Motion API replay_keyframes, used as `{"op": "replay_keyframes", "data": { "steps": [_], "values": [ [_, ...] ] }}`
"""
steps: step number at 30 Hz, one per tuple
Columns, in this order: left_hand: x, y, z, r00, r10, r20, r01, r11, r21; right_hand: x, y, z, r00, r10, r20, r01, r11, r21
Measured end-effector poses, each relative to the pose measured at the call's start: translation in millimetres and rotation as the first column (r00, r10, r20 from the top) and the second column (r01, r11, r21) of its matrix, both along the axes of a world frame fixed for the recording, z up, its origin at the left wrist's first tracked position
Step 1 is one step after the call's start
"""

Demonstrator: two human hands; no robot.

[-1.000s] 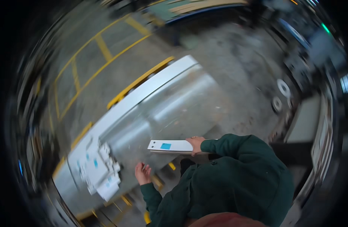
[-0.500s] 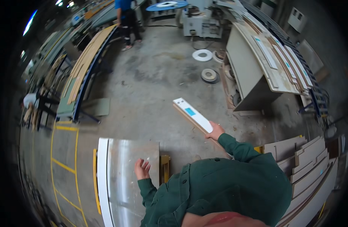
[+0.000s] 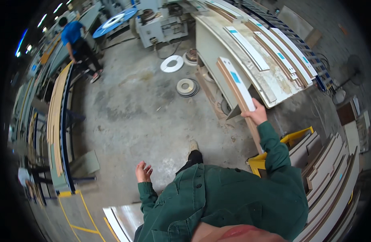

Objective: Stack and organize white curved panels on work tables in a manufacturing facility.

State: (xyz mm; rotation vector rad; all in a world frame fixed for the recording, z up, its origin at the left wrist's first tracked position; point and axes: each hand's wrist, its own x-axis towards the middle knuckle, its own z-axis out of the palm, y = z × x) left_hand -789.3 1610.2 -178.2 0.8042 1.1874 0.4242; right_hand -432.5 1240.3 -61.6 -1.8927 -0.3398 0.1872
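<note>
My right hand point(image 3: 256, 113) is wrapped round a long, narrow board point(image 3: 242, 92), white on its face and brown along its edges, with a blue label near its far end. The board slants forward and to the left, its far end in front of the side of a large worktable point(image 3: 292, 86). Below my grip its near part runs down beside my sleeve. My left hand point(image 3: 143, 172) hangs empty at my left side with its fingers apart, above the floor and near a metal-topped bench point(image 3: 129, 215).
Similar white boards point(image 3: 246, 49) lie on the worktable, beside a roller conveyor point(image 3: 324, 84). Several stacked panels point(image 3: 328, 173) and a yellow frame point(image 3: 258, 162) are at my right. Rolls of edging point(image 3: 187, 87) rest on the floor. One person point(image 3: 74, 42) stands far left by a board-laden conveyor point(image 3: 56, 117); another bends nearby.
My body has turned right and stepped forward. The board in my right hand has swung right toward the worktable, and the metal-topped bench has slipped to the lower left.
</note>
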Motion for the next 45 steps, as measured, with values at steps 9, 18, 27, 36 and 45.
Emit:
{"op": "replay_keyframes", "data": {
  "steps": [9,18,27,36,45],
  "values": [
    [263,78,51,0.965,-0.256,0.054,0.25,0.962,0.108,180,-50,45,0.912,-0.312,0.268,0.399,0.83,-0.39],
    [407,32,90,0.952,-0.303,0.045,0.282,0.923,0.262,372,-110,65,0.914,-0.201,0.352,0.392,0.661,-0.64],
    [439,-30,71,0.987,-0.143,-0.07,0.151,0.981,0.12,488,-142,37,0.919,-0.026,0.394,0.375,0.37,-0.85],
    [452,-56,69,0.992,-0.087,-0.091,0.096,0.991,0.095,505,-155,-14,0.759,0.104,0.643,0.594,0.296,-0.748],
    [385,-73,76,0.992,0.085,-0.094,-0.075,0.992,0.102,455,-76,14,0.68,0.043,0.732,0.525,0.669,-0.526]
  ]
}}
